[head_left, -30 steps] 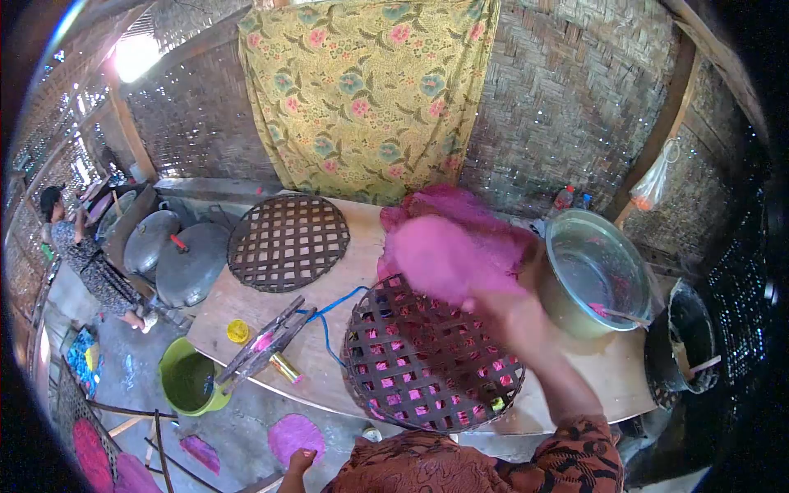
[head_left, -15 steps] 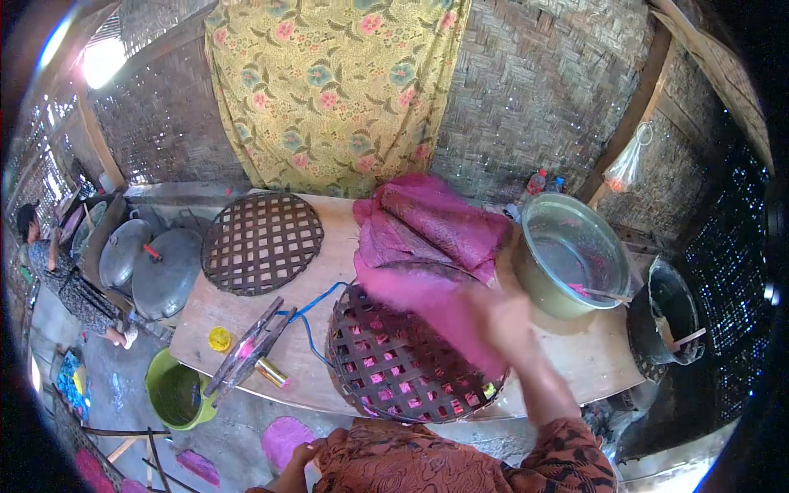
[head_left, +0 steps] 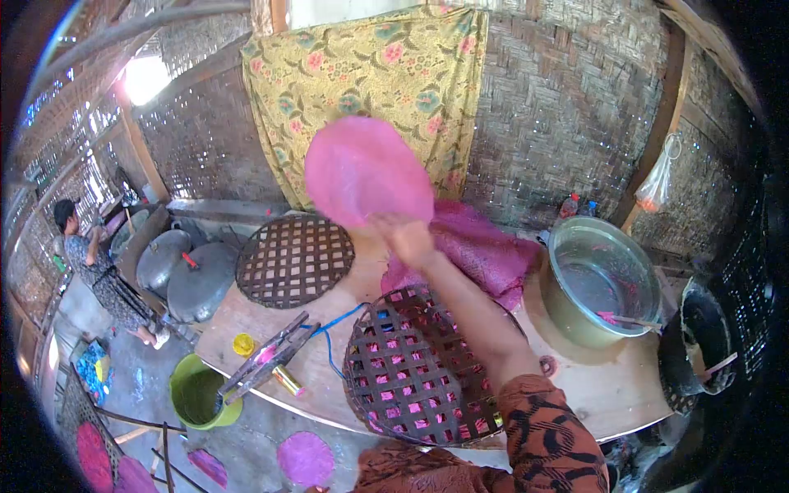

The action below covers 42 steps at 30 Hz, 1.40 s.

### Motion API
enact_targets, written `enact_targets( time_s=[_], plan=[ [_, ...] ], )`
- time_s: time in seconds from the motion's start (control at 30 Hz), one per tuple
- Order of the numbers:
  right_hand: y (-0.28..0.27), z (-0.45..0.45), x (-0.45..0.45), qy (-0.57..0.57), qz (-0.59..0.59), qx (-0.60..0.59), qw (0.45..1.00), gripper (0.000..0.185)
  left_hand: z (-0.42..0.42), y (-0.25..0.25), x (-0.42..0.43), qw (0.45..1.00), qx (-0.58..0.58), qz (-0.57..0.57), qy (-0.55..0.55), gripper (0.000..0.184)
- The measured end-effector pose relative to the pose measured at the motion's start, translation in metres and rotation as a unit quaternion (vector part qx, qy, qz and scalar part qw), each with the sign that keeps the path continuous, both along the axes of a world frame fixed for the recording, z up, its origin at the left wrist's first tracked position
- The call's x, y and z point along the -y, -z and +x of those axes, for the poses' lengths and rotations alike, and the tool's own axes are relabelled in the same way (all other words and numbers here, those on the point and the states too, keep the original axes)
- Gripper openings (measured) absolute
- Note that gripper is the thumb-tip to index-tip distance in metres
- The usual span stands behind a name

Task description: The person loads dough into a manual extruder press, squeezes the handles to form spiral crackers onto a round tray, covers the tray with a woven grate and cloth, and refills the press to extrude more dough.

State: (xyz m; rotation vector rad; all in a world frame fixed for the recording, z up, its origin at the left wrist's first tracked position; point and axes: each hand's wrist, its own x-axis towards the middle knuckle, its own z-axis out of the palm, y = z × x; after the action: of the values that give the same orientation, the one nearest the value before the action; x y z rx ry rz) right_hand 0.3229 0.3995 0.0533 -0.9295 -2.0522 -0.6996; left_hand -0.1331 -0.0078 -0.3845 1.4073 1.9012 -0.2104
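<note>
Pink disc (head_left: 366,168), gripped by curled right fingers (head_left: 393,227).

The person is wearing a rust-brown patterned fabric garment (head_left: 411,470) with fine dark lines, its loose sleeve (head_left: 555,435) showing bold black curving motifs and ending well behind the bare right hand's (head_left: 404,240) grip.

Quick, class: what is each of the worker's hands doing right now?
Left hand: only a sliver shows at the bottom edge; its state cannot be told.
Right hand: closed on the round pink sheet, holding it up.
</note>
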Motion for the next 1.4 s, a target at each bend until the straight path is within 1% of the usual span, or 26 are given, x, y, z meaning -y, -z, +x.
enact_targets(
  time_s=[0.03, 0.17, 0.2, 0.27, 0.3, 0.37, 0.43, 0.5, 0.53, 0.57, 0.6, 0.63, 0.67, 0.7, 0.73, 0.77, 0.83, 0.87, 0.93, 0.97, 1.03, 1.17, 1.2, 1.27, 1.3, 1.4],
  plan=[
    [0.021, -0.007, -0.018, 0.004, 0.006, 0.021, 1.000, 0.040, 0.001, -0.005, -0.001, 1.000, 0.003, 0.000, -0.003, 0.059],
    [0.073, -0.043, -0.041, -0.011, -0.189, 0.081, 0.979, 0.024, 0.010, -0.021, -0.020, 1.000, 0.015, 0.001, -0.004, 0.059],
    [0.084, -0.049, -0.047, -0.009, -0.186, 0.078, 0.979, 0.024, 0.013, -0.024, -0.024, 1.000, 0.017, 0.003, -0.003, 0.059],
    [0.103, -0.054, -0.056, 0.003, -0.335, 0.121, 0.934, 0.030, 0.019, -0.026, -0.032, 1.000, 0.022, 0.005, 0.001, 0.059],
    [0.122, -0.051, -0.067, 0.004, -0.335, 0.121, 0.934, 0.030, 0.021, -0.029, -0.037, 1.000, 0.025, 0.006, 0.004, 0.059],
    [0.160, -0.045, -0.087, -0.145, -0.355, -0.046, 0.922, 0.040, 0.026, -0.032, -0.044, 1.000, 0.030, 0.007, 0.007, 0.059],
    [0.089, -0.007, -0.046, -0.079, -0.514, -0.085, 0.850, 0.044, 0.029, -0.029, -0.048, 0.999, 0.035, 0.005, 0.012, 0.059],
    [0.048, 0.047, -0.016, 0.091, -0.391, -0.198, 0.894, 0.043, 0.033, -0.026, -0.055, 0.999, 0.038, 0.004, 0.016, 0.059],
    [0.087, 0.099, -0.050, 0.125, -0.328, -0.257, 0.900, 0.041, 0.035, -0.025, -0.056, 0.999, 0.039, 0.003, 0.017, 0.059],
    [0.097, 0.149, -0.046, 0.245, -0.245, -0.206, 0.915, 0.039, 0.037, -0.024, -0.058, 0.999, 0.040, 0.001, 0.019, 0.059],
    [0.094, 0.182, -0.027, 0.370, -0.243, -0.250, 0.861, 0.035, 0.038, -0.022, -0.057, 0.999, 0.040, -0.002, 0.021, 0.059],
    [0.131, 0.248, -0.040, 0.459, -0.367, -0.044, 0.808, 0.031, 0.041, -0.021, -0.058, 0.999, 0.042, -0.005, 0.023, 0.059],
    [0.193, 0.314, -0.057, 0.488, -0.339, -0.111, 0.797, 0.033, 0.043, -0.021, -0.058, 0.999, 0.042, -0.007, 0.024, 0.059],
    [0.145, 0.288, -0.005, 0.509, -0.324, -0.304, 0.737, 0.035, 0.045, -0.019, -0.058, 0.999, 0.042, -0.010, 0.022, 0.059],
    [0.146, 0.300, 0.001, 0.507, -0.384, -0.329, 0.698, 0.037, 0.048, -0.018, -0.057, 0.999, 0.043, -0.013, 0.022, 0.059],
    [0.159, 0.308, 0.003, 0.505, -0.384, -0.324, 0.702, 0.037, 0.050, -0.017, -0.056, 0.999, 0.043, -0.016, 0.021, 0.059],
    [0.181, 0.317, 0.001, 0.403, -0.414, -0.469, 0.668, 0.035, 0.055, -0.015, -0.055, 0.999, 0.041, -0.022, 0.020, 0.059],
    [0.171, 0.311, 0.002, 0.401, -0.415, -0.469, 0.669, 0.035, 0.058, -0.013, -0.053, 0.999, 0.040, -0.025, 0.020, 0.059],
    [0.152, 0.300, 0.006, 0.439, -0.324, -0.395, 0.739, 0.033, 0.061, -0.010, -0.052, 0.999, 0.031, -0.031, 0.027, 0.059],
    [0.141, 0.294, 0.005, 0.439, -0.324, -0.399, 0.737, 0.033, 0.062, -0.010, -0.052, 0.999, 0.025, -0.036, 0.030, 0.059],
    [0.113, 0.285, -0.001, 0.437, -0.188, -0.345, 0.809, 0.029, 0.062, -0.007, -0.053, 0.998, 0.017, -0.045, 0.039, 0.059],
    [0.011, 0.244, 0.011, 0.229, -0.116, -0.402, 0.879, 0.016, 0.062, 0.001, -0.064, 0.998, 0.003, -0.048, 0.047, 0.059],
    [-0.015, 0.224, 0.029, 0.230, -0.119, -0.400, 0.879, 0.016, 0.061, 0.004, -0.067, 0.998, 0.001, -0.033, 0.045, 0.059],
    [-0.055, 0.194, 0.051, 0.082, -0.101, -0.303, 0.944, 0.010, 0.056, 0.009, -0.068, 0.999, 0.014, 0.034, 0.032, 0.056],
    [-0.059, 0.195, 0.044, 0.078, -0.106, -0.299, 0.945, 0.010, 0.053, 0.011, -0.066, 0.994, 0.024, 0.102, 0.020, 0.053],
    [-0.039, 0.231, 0.015, 0.162, -0.012, -0.219, 0.962, 0.011, 0.046, -0.005, -0.057, 0.983, 0.075, 0.163, -0.033, 0.044]
  ],
)
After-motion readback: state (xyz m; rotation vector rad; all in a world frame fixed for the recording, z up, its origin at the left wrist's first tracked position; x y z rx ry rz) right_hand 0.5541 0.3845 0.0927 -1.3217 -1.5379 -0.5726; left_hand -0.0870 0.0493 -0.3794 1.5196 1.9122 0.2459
